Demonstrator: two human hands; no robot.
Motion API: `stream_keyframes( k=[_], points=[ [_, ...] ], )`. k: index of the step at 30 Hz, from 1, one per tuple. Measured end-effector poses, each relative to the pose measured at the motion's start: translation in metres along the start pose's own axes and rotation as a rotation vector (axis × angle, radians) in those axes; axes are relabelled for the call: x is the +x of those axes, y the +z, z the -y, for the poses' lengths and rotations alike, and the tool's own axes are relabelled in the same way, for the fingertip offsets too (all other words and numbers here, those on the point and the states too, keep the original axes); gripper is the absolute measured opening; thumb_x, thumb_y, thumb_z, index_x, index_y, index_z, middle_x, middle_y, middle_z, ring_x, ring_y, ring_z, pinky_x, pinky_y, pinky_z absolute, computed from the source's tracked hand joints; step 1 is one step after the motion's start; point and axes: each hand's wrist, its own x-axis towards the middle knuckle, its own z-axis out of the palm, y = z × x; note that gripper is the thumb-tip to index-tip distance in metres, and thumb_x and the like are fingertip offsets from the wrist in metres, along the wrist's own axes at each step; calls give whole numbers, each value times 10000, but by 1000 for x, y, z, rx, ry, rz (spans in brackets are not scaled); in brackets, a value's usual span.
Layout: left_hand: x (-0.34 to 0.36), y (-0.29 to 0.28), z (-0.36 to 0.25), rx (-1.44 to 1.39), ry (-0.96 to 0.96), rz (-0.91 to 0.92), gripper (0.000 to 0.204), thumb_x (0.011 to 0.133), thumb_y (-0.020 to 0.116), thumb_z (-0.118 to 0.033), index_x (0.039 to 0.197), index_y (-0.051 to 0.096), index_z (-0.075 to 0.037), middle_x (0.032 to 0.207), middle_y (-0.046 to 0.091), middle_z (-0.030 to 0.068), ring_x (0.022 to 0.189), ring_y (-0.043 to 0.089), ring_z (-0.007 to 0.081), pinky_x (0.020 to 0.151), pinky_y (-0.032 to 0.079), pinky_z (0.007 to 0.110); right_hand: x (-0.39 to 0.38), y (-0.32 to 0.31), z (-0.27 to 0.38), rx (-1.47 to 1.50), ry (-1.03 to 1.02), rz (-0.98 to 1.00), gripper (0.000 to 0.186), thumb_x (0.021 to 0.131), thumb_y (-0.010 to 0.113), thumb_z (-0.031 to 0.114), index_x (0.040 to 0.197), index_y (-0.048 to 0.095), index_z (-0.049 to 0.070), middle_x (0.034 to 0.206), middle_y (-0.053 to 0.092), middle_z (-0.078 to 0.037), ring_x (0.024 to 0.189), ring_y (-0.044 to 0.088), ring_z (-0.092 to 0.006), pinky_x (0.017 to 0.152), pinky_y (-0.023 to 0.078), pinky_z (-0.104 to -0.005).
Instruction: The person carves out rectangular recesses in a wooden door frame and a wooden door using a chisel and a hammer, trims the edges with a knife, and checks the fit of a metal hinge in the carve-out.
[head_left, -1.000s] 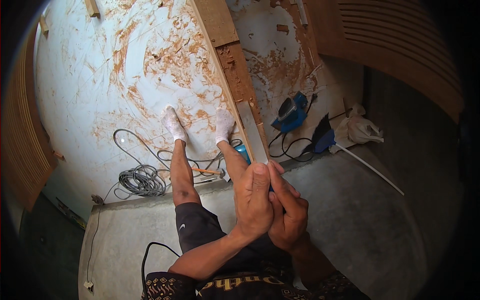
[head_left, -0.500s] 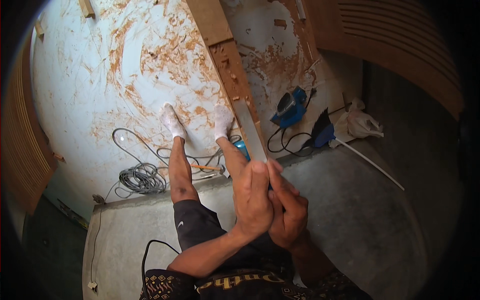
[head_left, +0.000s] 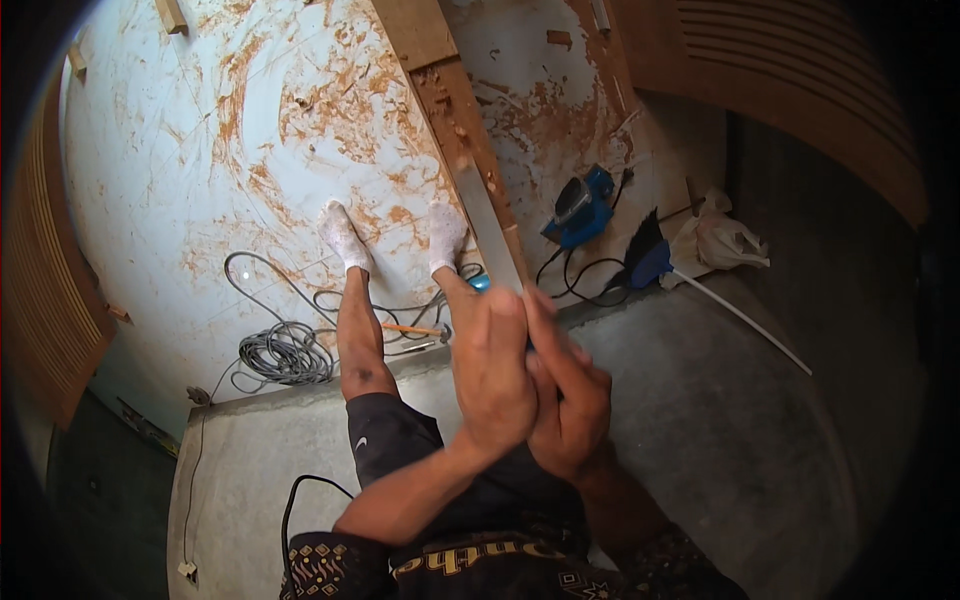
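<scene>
Both my hands are closed together around the near end of a chisel [head_left: 490, 225], whose long flat grey blade points away from me along a wooden board [head_left: 447, 95]. My left hand [head_left: 492, 370] has its thumb laid along the top. Just beside it, my right hand [head_left: 568, 405] wraps the near end, with its thumb and finger by the blade. The handle is mostly hidden in my hands. Wood chips lie in a recessed stretch of the board just past the blade; its tip is blurred, so contact is unclear.
Right of the board sit a blue electric planer [head_left: 580, 212], a broom [head_left: 652, 262] and a plastic bag [head_left: 722, 240]. A coiled cable [head_left: 285, 355] and a hammer [head_left: 415, 329] lie near my feet. Shavings litter the white floor sheet [head_left: 210, 170]. Slatted wooden panels [head_left: 790, 75] stand at the sides.
My two hands and the chisel have moved slightly forward and left along the board. Both hands keep their hold.
</scene>
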Motion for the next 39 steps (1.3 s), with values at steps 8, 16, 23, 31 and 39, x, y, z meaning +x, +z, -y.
stream_keyframes(
  k=[8,16,23,31,39],
  points=[
    [-12,8,-14,-246,-136,-4,474,1174,344,-399,1082,568,8,772,672,138,709,700,211,674,572,307,-8,1,10,-46,-11,-25,458,1026,530,3,1478,554,-71,1380,656,-297,1285,665,-412,1044,546,-412],
    [-20,9,-6,-223,-168,5,492,1174,338,-417,1090,559,15,787,693,152,714,718,231,667,579,315,-17,-4,14,-72,64,14,474,1006,539,-22,1476,548,-86,1402,634,-315,1321,631,-442,1078,527,-436],
    [-21,8,-9,-163,-164,-4,483,1176,329,-401,1082,556,14,785,687,154,695,707,230,662,582,322,-25,-4,7,-66,42,10,479,1009,531,-21,1484,543,-79,1403,637,-307,1319,634,-438,1079,525,-441],
    [-18,11,2,-230,-121,-4,482,1177,311,-386,1084,548,23,774,678,157,692,700,227,669,581,326,-25,-2,-5,-42,-16,-2,467,1013,529,-19,1476,552,-80,1399,640,-303,1303,646,-435,1059,533,-439],
    [4,-3,-2,-28,-34,-3,476,1171,337,-395,1099,562,17,787,678,150,699,703,226,667,573,315,-7,-1,5,-52,-31,-37,455,1027,521,-2,1476,552,-74,1395,641,-309,1292,650,-446,1042,541,-442]
  ],
)
